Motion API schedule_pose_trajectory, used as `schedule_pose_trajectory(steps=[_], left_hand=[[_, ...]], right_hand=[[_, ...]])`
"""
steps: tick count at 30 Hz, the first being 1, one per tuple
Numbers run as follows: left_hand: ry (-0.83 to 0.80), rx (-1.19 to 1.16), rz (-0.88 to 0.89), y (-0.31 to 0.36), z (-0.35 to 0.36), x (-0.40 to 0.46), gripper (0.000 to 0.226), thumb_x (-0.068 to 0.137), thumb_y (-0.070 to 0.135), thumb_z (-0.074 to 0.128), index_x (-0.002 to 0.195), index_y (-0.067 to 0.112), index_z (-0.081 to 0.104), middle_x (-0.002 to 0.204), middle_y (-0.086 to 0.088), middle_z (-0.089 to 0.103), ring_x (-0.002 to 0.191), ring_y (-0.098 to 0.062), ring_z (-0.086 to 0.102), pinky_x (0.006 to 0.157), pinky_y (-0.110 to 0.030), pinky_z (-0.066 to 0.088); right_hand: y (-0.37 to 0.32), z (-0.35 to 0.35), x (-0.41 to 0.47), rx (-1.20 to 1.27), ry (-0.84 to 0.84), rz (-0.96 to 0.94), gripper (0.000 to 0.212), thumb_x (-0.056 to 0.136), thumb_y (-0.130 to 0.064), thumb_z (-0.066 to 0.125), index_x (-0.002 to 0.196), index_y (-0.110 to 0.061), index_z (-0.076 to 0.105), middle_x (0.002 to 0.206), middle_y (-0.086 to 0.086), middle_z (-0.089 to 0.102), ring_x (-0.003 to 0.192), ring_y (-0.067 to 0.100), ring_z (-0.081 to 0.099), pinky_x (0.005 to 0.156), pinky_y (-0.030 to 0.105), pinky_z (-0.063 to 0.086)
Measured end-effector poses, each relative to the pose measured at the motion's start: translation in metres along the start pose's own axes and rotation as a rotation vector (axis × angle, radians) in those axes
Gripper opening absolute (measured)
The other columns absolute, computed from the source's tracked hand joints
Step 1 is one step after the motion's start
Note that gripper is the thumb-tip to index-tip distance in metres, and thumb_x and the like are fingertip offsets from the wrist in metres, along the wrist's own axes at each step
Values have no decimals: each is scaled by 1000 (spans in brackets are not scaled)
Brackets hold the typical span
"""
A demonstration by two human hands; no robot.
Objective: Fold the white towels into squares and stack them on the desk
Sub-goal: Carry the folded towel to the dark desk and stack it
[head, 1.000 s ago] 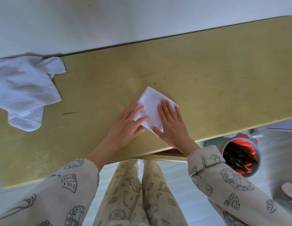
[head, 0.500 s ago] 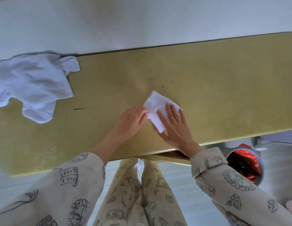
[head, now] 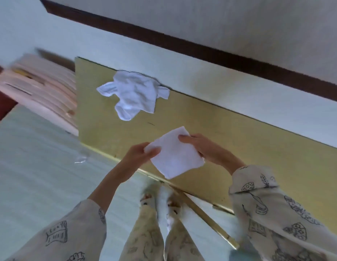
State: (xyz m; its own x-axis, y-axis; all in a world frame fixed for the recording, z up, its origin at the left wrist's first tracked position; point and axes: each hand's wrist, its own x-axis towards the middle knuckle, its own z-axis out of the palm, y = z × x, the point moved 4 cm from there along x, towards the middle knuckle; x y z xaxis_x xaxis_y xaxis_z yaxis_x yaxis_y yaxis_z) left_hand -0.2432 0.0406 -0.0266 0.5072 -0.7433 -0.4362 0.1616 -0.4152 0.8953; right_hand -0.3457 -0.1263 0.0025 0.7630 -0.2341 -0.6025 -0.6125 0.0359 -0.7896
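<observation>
Your left hand (head: pixel 140 154) pinches the left corner of the folded towel (head: pixel 173 154), thumb on top and fingers curled beneath. The folded towel is a near square turned like a diamond: one corner points away from you toward the wall, the opposite corner points down toward your feet, so its longer diagonal runs from far to near. It hangs between your two hands, over the near edge of the desk (head: pixel 258 140); whether its far corner touches the desktop cannot be told. Your right hand (head: pixel 207 149) grips the towel's right side, the thumb lying on the upper right edge and the fingers curled under the right corner.

Left of your left fingers, off the end of the desk, sits a blurred stack of pale pink things (head: pixel 41 87), too smeared to name. Beyond your fingers and a little to the left, the unfolded towel (head: pixel 134 93) lies crumpled on the desk against the far edge, well apart from the folded towel, with bare desktop between them. To the right of your right fingers the yellow desktop stretches on. Below your hands, the floor (head: pixel 32 157) shows pale, and a brass-coloured strip (head: pixel 207 217) runs along under the desk's near edge.
</observation>
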Motion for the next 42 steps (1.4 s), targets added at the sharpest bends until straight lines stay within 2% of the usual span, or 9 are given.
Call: schedule_pose_trajectory(steps=[4, 7, 10, 14, 19, 26, 30, 35, 42], left_hand=[[364, -163, 53, 14, -72, -77, 32, 75, 40, 70, 84, 11, 59, 77, -3, 56, 74, -14, 56, 64, -27, 53], [702, -111, 116, 14, -128, -156, 16, 86, 25, 63, 84, 11, 56, 77, -6, 55, 69, -13, 55, 53, -23, 54], [954, -126, 106, -16, -178, -252, 21, 88, 24, 61, 91, 4, 55, 80, -6, 56, 67, -8, 57, 51, -26, 56], [1189, -172, 44, -83, -221, -398, 27, 88, 25, 60, 96, 1, 52, 80, -8, 56, 67, -14, 56, 49, -26, 54], [1379, -332, -31, -182, -246, -582, 26, 91, 26, 56, 101, 2, 50, 83, -14, 57, 68, -17, 59, 53, -32, 56], [1723, -476, -180, -290, -264, -788, 17, 97, 19, 45, 107, 8, 52, 84, -11, 58, 67, -21, 59, 61, -32, 55], [1877, -495, -209, -328, -308, -864, 16, 96, 15, 46, 102, 7, 58, 85, -9, 60, 77, -22, 58, 70, -31, 53], [1944, -487, -245, -367, -392, -952, 17, 96, 18, 45, 101, 10, 59, 88, -6, 63, 78, -19, 61, 73, -29, 52], [1988, -473, -245, -405, -515, -1054, 15, 97, 18, 44, 98, 19, 59, 90, -4, 66, 80, -20, 64, 74, -30, 52]], right_hand=[[-66, 78, 9, -64, -203, -96, 27, 95, -37, 47, 98, -17, 65, 101, 5, 68, 97, 23, 63, 85, 38, 46], [-114, 163, 9, -239, -258, -215, 31, 95, -33, 49, 106, -8, 62, 95, 12, 64, 89, 26, 62, 73, 36, 43], [-144, 271, -9, -421, -390, -329, 20, 95, -26, 49, 89, -9, 57, 74, 5, 50, 66, 15, 48, 58, 27, 42], [-146, 425, -58, -545, -630, -369, 17, 95, -22, 51, 97, -7, 58, 80, 3, 55, 70, 13, 55, 62, 24, 51], [-117, 622, -136, -636, -848, -463, 14, 94, -21, 51, 88, -9, 55, 76, 2, 50, 67, 12, 52, 60, 24, 48], [-96, 837, -213, -883, -927, -764, 30, 91, -27, 51, 77, 0, 51, 64, 1, 46, 62, 17, 41, 61, 29, 36], [-111, 937, -237, -861, -962, -862, 26, 93, -25, 50, 73, -9, 47, 61, -3, 40, 58, 13, 36, 56, 30, 28], [-139, 1081, -238, -780, -936, -925, 38, 84, -42, 49, 73, -6, 48, 63, 0, 45, 60, 14, 41, 60, 34, 34], [-192, 1260, -230, -820, -860, -1046, 27, 94, -24, 48, 71, -11, 41, 63, -1, 45, 62, 17, 43, 55, 28, 31]])
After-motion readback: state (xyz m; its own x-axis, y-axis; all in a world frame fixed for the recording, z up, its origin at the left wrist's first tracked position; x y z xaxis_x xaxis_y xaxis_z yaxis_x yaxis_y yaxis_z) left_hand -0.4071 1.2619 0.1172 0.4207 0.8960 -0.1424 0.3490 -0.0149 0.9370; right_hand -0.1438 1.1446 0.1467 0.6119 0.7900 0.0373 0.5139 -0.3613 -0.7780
